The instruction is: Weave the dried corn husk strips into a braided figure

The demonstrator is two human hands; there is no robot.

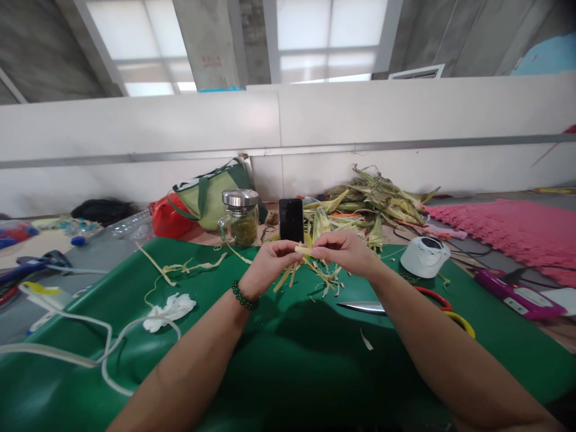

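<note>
Between my two hands is a pale yellow strip of corn husk (304, 250), pinched from both ends over the green mat. My left hand (273, 262), with a green bead bracelet (243, 296) at its wrist, grips the left end between thumb and fingers. Fingertips of my right hand (345, 252) close on the other end. Cut husk strips (327, 277) lie scattered below and behind the hands. Scissors with red and yellow handles (434, 296) rest partly beneath my right forearm, their blades (363, 307) pointing left. A black phone (291, 219) stands upright just beyond the fingers.
Behind the green mat (216, 354) stand a lidded glass jar (243, 225) and a green bag (209, 195). A husk pile (382, 198) leans near the white wall. White cord (108, 342) and crumpled tissue (170, 312) lie left; a white roll (425, 257) and purple tool (517, 294) lie right.
</note>
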